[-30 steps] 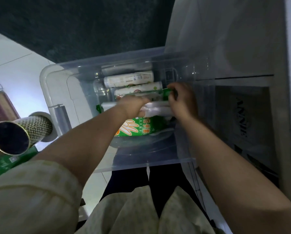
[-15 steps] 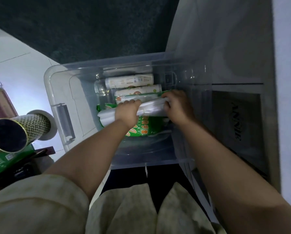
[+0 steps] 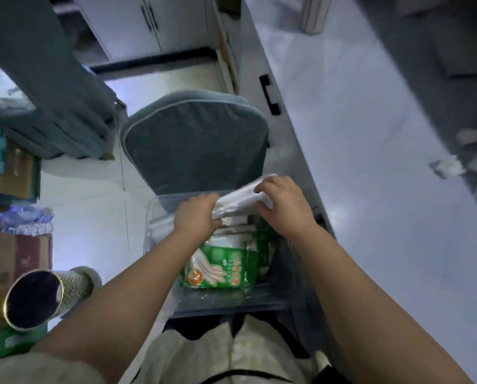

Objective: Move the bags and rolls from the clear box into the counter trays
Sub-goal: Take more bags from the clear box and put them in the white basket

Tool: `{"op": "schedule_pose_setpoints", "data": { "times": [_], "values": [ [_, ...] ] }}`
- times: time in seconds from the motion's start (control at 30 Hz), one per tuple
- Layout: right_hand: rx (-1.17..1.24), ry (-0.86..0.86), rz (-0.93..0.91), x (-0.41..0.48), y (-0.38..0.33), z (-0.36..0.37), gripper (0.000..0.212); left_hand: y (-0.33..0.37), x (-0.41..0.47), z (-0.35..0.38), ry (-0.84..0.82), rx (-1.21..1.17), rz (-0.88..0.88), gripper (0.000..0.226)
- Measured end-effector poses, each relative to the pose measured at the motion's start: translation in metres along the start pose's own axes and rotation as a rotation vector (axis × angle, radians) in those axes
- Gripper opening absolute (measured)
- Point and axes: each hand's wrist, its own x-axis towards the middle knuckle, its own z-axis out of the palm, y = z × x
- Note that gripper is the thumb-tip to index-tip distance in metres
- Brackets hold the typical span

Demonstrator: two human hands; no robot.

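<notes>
Item: white roll [image 3: 241, 197] of thin bags, above the clear box [image 3: 160, 217]. Our left hand [image 3: 197, 216] and right hand [image 3: 283, 205] grip closed on either end. Likely light, soft, slippery; we hold both ends.

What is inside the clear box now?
In the clear box lies a green bag; behind it stand pale rolls, partly covered by the left hand. Anything under the bag is hidden.

White bag roll [image 3: 243, 195] tilted above clear box [image 3: 160, 214], green glove pack [image 3: 226, 268] lying inside
</notes>
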Motion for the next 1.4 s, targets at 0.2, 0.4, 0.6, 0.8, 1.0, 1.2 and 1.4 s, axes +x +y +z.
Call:
{"op": "schedule_pose_setpoints", "data": {
  "times": [0.2,0.4,0.6,0.8,1.0,1.2,1.4],
  "values": [
    [-0.187,0.193,0.030,-0.031,-0.035,-0.058,0.023,0.018,0.015,-0.070,0.157,0.021,0.206,0.027],
    [-0.352,0.376,0.239,-0.122,-0.076,-0.088,0.022,0.078,-0.002,-0.114,0.251,0.021,0.527,0.027],
    [-0.437,0.512,0.508,-0.240,-0.117,-0.122,0.024,0.181,-0.072,-0.124,0.229,0.055,0.871,0.022],
    [-0.586,0.665,0.729,-0.391,-0.160,-0.149,0.029,0.295,-0.186,-0.117,0.262,0.018,1.215,0.024],
    [-0.667,0.750,0.952,-0.549,-0.188,-0.154,0.024,0.399,-0.325,-0.085,0.241,-0.029,1.428,0.028],
    [-0.606,0.781,1.193,-0.726,-0.205,-0.150,0.024,0.490,-0.487,-0.028,0.126,-0.117,1.587,0.028],
    [-0.397,0.949,1.398,-0.879,-0.203,-0.156,0.030,0.569,-0.618,0.019,-0.090,-0.231,1.589,0.023]
  ]
}}
